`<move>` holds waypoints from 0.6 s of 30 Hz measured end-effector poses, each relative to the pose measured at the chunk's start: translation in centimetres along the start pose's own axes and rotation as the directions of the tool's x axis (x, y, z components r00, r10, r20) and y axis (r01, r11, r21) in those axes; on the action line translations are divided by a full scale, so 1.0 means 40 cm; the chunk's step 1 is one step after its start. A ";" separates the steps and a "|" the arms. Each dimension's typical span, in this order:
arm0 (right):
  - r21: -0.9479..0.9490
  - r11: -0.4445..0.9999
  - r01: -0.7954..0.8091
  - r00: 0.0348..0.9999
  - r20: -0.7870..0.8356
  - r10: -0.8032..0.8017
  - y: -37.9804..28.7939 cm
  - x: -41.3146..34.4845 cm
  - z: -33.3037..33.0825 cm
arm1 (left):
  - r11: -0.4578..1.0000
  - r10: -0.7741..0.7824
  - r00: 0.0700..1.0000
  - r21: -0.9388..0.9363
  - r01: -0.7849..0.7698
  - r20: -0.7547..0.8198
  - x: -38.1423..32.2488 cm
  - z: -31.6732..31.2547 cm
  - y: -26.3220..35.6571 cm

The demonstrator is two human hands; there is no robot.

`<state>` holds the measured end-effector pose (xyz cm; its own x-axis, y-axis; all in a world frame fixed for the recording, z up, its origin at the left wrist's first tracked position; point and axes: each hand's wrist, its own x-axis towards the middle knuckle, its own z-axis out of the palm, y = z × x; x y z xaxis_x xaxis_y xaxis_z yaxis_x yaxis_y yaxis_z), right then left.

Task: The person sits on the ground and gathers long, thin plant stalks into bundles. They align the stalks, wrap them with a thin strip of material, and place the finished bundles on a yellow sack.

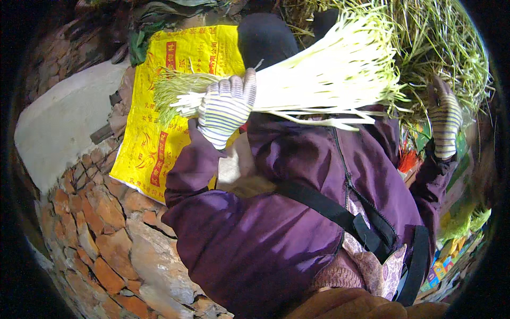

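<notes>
My left hand [229,105], in a striped knit glove, is closed around a thick bunch of long pale stalks [318,75]. The bunch lies sideways over my knees. Its pale green ends fan out to the right, while thin green strands and short white ends stick out left of the fist. On the right, my right hand [444,117], in a matching glove, is raised apart from the bunch with its fingers extended. Nothing shows in it, though its palm side is partly hidden. It is beside a heap of long green stalks [450,48].
A yellow printed woven sack [137,139] is spread to the left over broken stone paving [107,239]. Beyond it is a pale smooth slab [67,119]. Dark green cloth [139,46] lies at the sack's upper corner. Something red and bristly [408,157] is near my right sleeve.
</notes>
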<state>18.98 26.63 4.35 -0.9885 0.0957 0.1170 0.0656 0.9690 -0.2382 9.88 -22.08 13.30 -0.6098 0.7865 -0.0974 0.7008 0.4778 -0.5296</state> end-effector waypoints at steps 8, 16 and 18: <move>0.352 0.660 0.663 0.711 -0.021 -0.703 -0.509 0.037 0.037 | 0.993 -0.036 0.999 -0.108 0.038 0.028 -0.025 -0.002 0.002; 0.167 0.953 0.254 0.932 0.219 -0.287 -0.182 -0.034 0.101 | 0.995 -0.091 0.996 -0.044 0.092 0.023 -0.130 -0.002 -0.045; 0.022 0.992 0.126 0.940 0.317 -0.127 -0.047 -0.100 0.154 | 0.997 -0.069 0.996 -0.040 0.066 -0.064 -0.121 0.032 -0.056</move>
<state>21.99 23.01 -1.59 -0.9806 -0.1052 -0.1653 -0.0629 0.9680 -0.2428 10.81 -27.46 13.88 -0.6314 0.7755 -0.0064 0.6732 0.5440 -0.5009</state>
